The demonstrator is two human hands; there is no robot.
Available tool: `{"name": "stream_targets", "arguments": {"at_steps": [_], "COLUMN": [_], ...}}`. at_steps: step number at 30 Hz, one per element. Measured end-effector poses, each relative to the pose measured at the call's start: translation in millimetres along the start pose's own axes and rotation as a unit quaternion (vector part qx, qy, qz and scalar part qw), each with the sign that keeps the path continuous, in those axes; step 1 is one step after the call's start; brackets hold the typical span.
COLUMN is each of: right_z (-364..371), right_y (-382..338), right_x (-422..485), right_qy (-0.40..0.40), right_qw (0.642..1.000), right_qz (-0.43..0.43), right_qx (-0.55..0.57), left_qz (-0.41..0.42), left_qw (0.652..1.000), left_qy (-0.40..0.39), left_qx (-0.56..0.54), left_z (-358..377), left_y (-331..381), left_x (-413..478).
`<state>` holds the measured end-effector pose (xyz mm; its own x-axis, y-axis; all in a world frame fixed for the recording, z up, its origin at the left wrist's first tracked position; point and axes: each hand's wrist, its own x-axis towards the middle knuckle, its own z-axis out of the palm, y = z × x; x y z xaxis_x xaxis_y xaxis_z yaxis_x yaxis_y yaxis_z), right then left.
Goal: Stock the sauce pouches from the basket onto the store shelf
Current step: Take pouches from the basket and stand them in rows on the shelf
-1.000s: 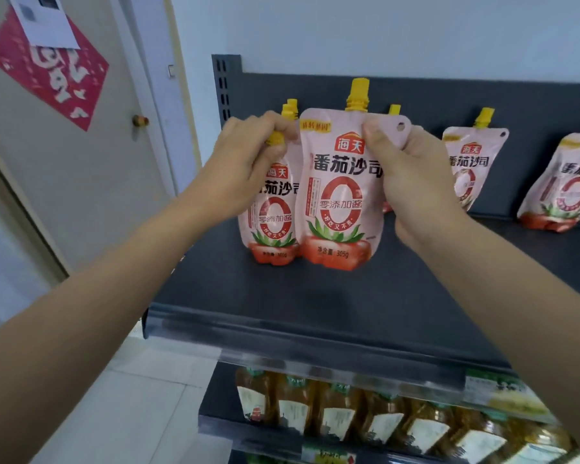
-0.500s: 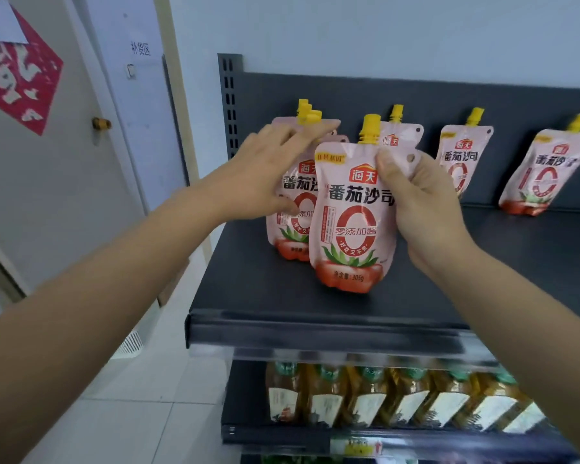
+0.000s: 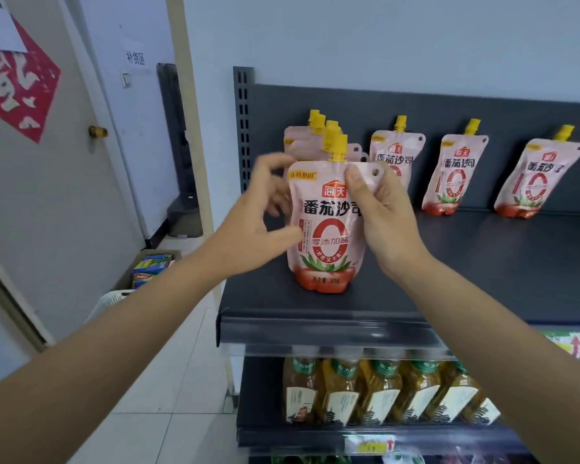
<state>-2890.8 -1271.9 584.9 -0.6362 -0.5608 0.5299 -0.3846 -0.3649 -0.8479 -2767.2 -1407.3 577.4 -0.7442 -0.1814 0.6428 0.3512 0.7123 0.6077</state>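
Note:
A pink tomato sauce pouch (image 3: 325,229) with a yellow cap stands upright near the left front of the dark shelf (image 3: 482,262). My right hand (image 3: 385,222) pinches its top right corner, thumb on the front. My left hand (image 3: 258,222) hovers at the pouch's left edge with fingers spread and blurred, holding nothing; its thumb is at the pouch's side. Directly behind stands a row of several more pouches (image 3: 302,142). A corner of the white basket (image 3: 111,301) shows on the floor, mostly hidden by my left arm.
Three single pouches lean against the shelf's back panel (image 3: 395,155), (image 3: 456,175), (image 3: 539,179). Bottles of yellow liquid (image 3: 382,390) fill the shelf below. A cardboard box of blue packets (image 3: 151,266) sits on the floor by a door (image 3: 98,131).
My left hand came off the rear pouches and drew back to the front pouch's left side. The front pouch sank a little lower on the shelf. The view turned left.

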Motion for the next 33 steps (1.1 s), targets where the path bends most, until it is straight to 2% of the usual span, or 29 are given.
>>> {"name": "stream_targets", "arguments": {"at_steps": [2,6,9,13,19,22,25,28,33], "right_z": [-4.2,-20.7,-24.0,-26.6,-35.9,-44.0,-54.7,-55.8,-52.3], "right_y": [-0.5,-4.3,-3.9,-2.1,-2.6,-2.0,0.9,10.7,21.5], "right_x": [-2.0,-8.4,-9.1,-5.3,2.4,2.1,-3.5,-15.3,-24.1], "right_qy": [-0.007,-0.067,-0.072,-0.078,-0.117,-0.142,-0.189,-0.230,-0.202], "right_qw": [1.000,0.997,0.997,0.997,0.992,0.988,0.977,0.960,0.964], "right_qz": [0.003,-0.007,-0.003,0.006,0.049,0.066,0.084,0.089,0.070], "right_qx": [-0.015,-0.030,-0.026,-0.016,-0.006,-0.002,-0.046,-0.132,-0.160], "left_qz": [-0.047,-0.103,-0.097,-0.069,-0.066,-0.079,-0.102,-0.102,-0.100], "left_qw": [0.997,0.989,0.986,0.993,0.993,0.991,0.991,0.991,0.983], "left_qy": [-0.051,-0.051,-0.018,0.022,0.038,0.013,-0.058,-0.082,-0.116], "left_qx": [-0.019,-0.092,-0.136,-0.089,-0.093,-0.103,-0.061,0.002,0.105], "left_z": [3.4,9.1,12.7,15.8,14.7,11.2,8.0,6.4,6.6], "left_y": [-5.3,-9.9,-8.9,-8.6,-13.0,-10.0,-11.3,-13.5,-12.9], "left_x": [-5.2,-7.1,-5.5,-3.8,-5.3,-8.1,-16.2,-24.5,-33.9]}}
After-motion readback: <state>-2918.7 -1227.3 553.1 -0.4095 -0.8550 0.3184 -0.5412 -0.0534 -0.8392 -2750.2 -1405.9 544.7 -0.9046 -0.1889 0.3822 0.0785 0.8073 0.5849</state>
